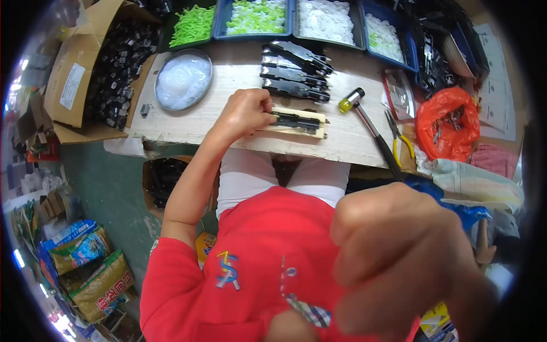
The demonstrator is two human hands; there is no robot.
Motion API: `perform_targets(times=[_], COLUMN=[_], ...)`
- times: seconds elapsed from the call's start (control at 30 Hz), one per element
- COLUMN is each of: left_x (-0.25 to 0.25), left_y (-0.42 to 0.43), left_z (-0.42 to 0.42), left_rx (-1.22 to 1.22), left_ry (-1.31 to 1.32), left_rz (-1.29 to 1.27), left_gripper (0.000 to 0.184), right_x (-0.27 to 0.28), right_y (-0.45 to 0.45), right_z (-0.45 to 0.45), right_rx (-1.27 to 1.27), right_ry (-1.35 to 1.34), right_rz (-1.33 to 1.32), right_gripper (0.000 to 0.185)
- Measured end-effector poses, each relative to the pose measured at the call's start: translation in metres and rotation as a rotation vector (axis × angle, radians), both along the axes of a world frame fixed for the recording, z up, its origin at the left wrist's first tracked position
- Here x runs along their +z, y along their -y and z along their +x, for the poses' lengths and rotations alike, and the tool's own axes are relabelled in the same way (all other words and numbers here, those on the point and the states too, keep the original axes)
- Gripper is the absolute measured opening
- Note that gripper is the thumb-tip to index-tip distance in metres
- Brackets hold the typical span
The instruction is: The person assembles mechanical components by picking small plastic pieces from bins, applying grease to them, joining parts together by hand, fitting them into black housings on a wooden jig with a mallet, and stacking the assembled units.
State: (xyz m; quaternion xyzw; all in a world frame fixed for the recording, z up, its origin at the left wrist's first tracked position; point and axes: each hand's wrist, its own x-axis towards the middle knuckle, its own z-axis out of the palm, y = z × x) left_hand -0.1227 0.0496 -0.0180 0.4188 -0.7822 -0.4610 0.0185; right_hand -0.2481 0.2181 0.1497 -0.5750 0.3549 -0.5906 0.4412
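My left hand is at the bench's front edge, its fingers pinched together at the left end of a black part. That part lies in a cream-coloured holder. Close to the camera and blurred, my right hand is raised with its fingers curled in; whether anything is inside it is hidden. Several black assemblies lie stacked just beyond the holder. To their right rests a hammer with a yellow-and-black head, beside yellow-handled pliers.
Bins of green pieces and white pieces line the back. A round dish and a cardboard box of dark parts stand left. A red plastic bag sits right. Colourful packages are lower left.
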Motion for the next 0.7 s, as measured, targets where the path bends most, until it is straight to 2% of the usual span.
perform_targets(times=[0.07, 0.1, 0.2, 0.53, 0.63, 0.67, 0.7], left_x=[-0.004, 0.001, -0.002, 0.002, 0.000, 0.000, 0.000], left_y=[0.000, -0.002, -0.003, -0.004, -0.006, -0.006, -0.007], left_z=[0.002, 0.001, 0.003, 0.003, 0.004, 0.003, 0.003], left_rx=[-0.042, -0.039, -0.043, -0.053, -0.088, -0.105, -0.090], left_ry=[-0.054, -0.029, -0.080, -0.063, -0.091, -0.104, -0.106], left_rz=[-0.110, -0.101, -0.164, -0.140, -0.237, -0.234, -0.222], left_gripper=[0.015, 0.016, 0.017, 0.015, 0.015, 0.015, 0.015], right_x=[0.001, -0.001, -0.003, -0.002, 0.001, 0.005, 0.017], right_y=[0.012, 0.010, 0.050, 0.053, 0.037, -0.009, -0.006], right_z=[0.018, -0.010, 0.022, 0.023, 0.018, 0.011, 0.003], right_rx=[-0.014, -0.012, 0.011, -0.015, -0.036, -0.054, -0.076], right_ry=[-0.006, -0.005, 0.012, 0.025, 0.017, 0.008, 0.000], right_rz=[0.008, 0.009, 0.016, 0.035, 0.042, 0.047, 0.054], right_gripper=[0.028, 0.027, 0.026, 0.023, 0.023, 0.022, 0.022])
